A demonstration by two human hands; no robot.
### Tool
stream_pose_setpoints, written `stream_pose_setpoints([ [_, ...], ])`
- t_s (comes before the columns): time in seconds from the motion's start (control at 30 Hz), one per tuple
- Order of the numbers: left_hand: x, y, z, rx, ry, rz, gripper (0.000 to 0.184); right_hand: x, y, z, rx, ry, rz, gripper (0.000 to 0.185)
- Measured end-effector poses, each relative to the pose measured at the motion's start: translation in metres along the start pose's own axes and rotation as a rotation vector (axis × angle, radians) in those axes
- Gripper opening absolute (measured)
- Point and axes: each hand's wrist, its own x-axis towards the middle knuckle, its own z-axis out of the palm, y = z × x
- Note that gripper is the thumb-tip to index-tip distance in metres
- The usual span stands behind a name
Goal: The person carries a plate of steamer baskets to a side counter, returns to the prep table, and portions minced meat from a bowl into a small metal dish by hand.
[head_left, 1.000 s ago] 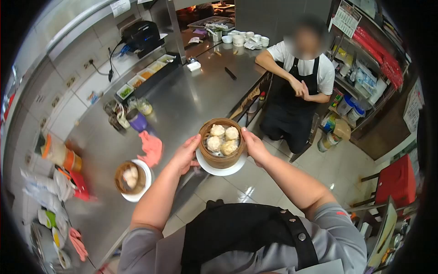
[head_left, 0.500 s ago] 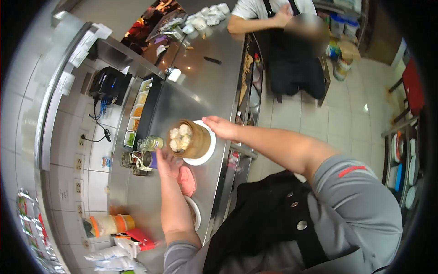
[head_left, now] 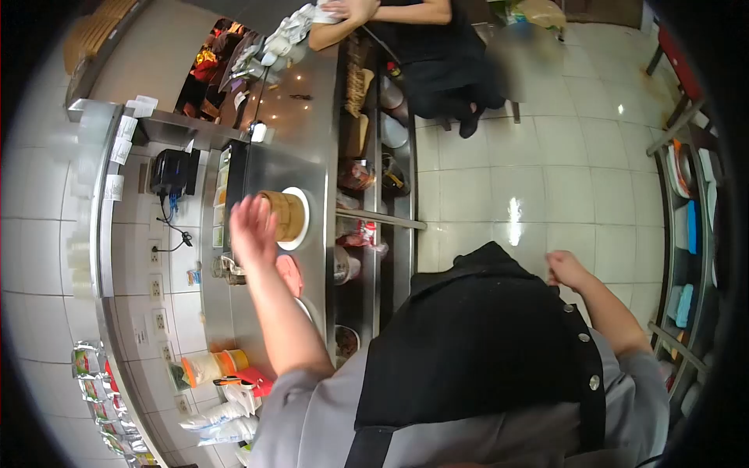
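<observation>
A round bamboo steamer (head_left: 287,216) stands on a white plate (head_left: 303,221) on the steel counter (head_left: 287,168). My left hand (head_left: 253,230) is at the steamer's left side, open with fingers apart; it hides part of the steamer, and whether it touches cannot be told. The steamer's contents are not visible from here. Well away from the counter, over the floor at the right, my right hand (head_left: 563,269) has its fingers curled, and what they hold, if anything, is hidden. A pink cloth (head_left: 289,275) lies just below the steamer.
Glass jars (head_left: 227,269) and sauce trays line the counter's wall side. Orange-lidded containers (head_left: 214,365) stand lower left. Another person (head_left: 437,62) in a black apron sits past the counter's far right edge. Shelves with goods are under the counter; a rack (head_left: 686,226) stands at right.
The steamer and plate, earlier held in both hands, now rest on the counter. My right hand has let go and moved right, away from them. The view has turned.
</observation>
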Motion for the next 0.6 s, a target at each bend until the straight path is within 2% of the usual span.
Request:
stream_pose_setpoints([
  [0.1,-0.027,-0.050,0.133,0.136,-0.269,-0.116,0.054,-0.101,0.053,-0.087,0.218,0.285,0.121,0.028],
  [0.17,-0.052,-0.089,0.213,0.191,-0.504,-0.173,0.049,-0.126,0.116,-0.137,0.118,0.310,0.071,0.031],
  [0.2,-0.081,-0.111,0.261,0.329,-0.568,-0.131,0.046,-0.163,0.165,-0.169,0.096,0.400,0.077,0.032],
  [0.23,-0.111,-0.129,0.295,0.467,-0.661,-0.081,0.042,-0.195,0.167,-0.173,0.086,0.492,0.109,0.034],
  [0.27,-0.116,-0.167,0.324,0.612,-0.816,-0.021,0.044,-0.224,0.174,-0.183,0.085,0.485,0.074,0.034],
  [0.33,-0.130,-0.235,0.374,0.919,-1.104,0.234,0.045,-0.256,0.183,-0.189,0.171,0.593,0.075,0.032],
  [0.37,-0.116,-0.288,0.391,0.901,-1.228,0.223,0.044,-0.263,0.189,-0.187,0.306,0.692,0.110,0.032],
  [0.43,-0.142,-0.328,0.425,1.039,-1.385,0.203,0.043,-0.281,0.179,-0.198,0.480,0.700,0.219,0.037],
  [0.47,-0.147,-0.346,0.435,1.171,-1.485,0.229,0.046,-0.286,0.180,-0.202,0.511,0.714,0.239,0.036],
  [0.53,-0.126,-0.412,0.440,1.161,-1.587,0.125,0.046,-0.286,0.182,-0.216,0.560,0.719,0.265,0.036],
  [0.57,-0.133,-0.412,0.446,1.311,-1.621,0.182,0.045,-0.285,0.184,-0.230,0.557,0.744,0.250,0.036],
  [0.6,-0.140,-0.406,0.455,1.303,-1.707,0.119,0.048,-0.284,0.185,-0.248,0.553,0.772,0.237,0.036],
])
